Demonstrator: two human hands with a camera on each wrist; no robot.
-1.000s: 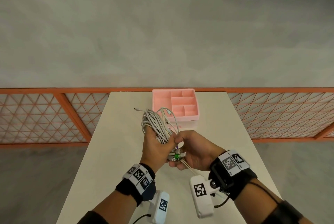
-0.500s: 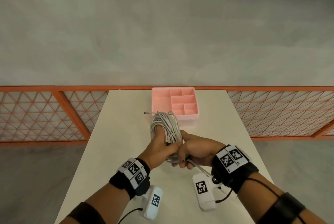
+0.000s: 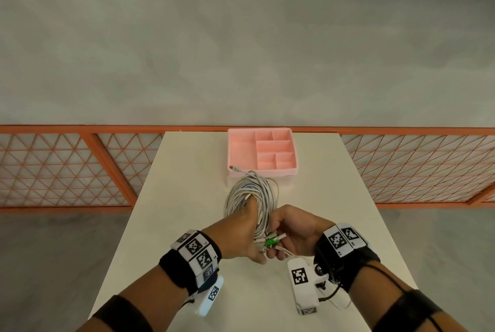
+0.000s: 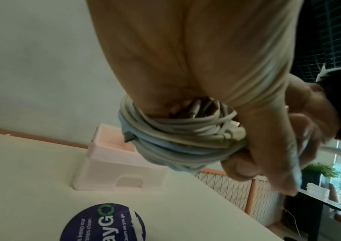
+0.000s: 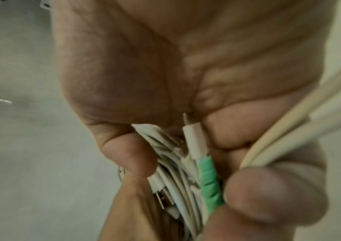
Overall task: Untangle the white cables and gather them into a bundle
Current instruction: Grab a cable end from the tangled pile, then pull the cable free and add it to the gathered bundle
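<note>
A coil of white cables [image 3: 251, 195] is looped around my left hand [image 3: 241, 235], above the white table [image 3: 187, 197]. In the left wrist view the cables [image 4: 178, 138] wrap around the fingers of that hand. My right hand [image 3: 292, 235] grips the cable ends, one of them with a green spiral sleeve [image 3: 270, 242]. The right wrist view shows my thumb [image 5: 132, 153] and fingers [image 5: 273, 195] pinching the plugs and the green sleeve [image 5: 208, 179]. One loose plug [image 3: 235, 168] sticks out at the far end of the coil, near the pink tray.
A pink compartment tray [image 3: 241, 152] stands at the far middle of the table, just beyond the coil; it shows pale in the left wrist view [image 4: 111, 163]. A round dark sticker [image 4: 103, 225] lies on the table. An orange mesh fence [image 3: 67, 168] runs behind the table.
The coil has tipped away from me and now lies flatter, reaching toward the pink tray. Both hands have shifted slightly right, and the green-sleeved plug shows again between them.
</note>
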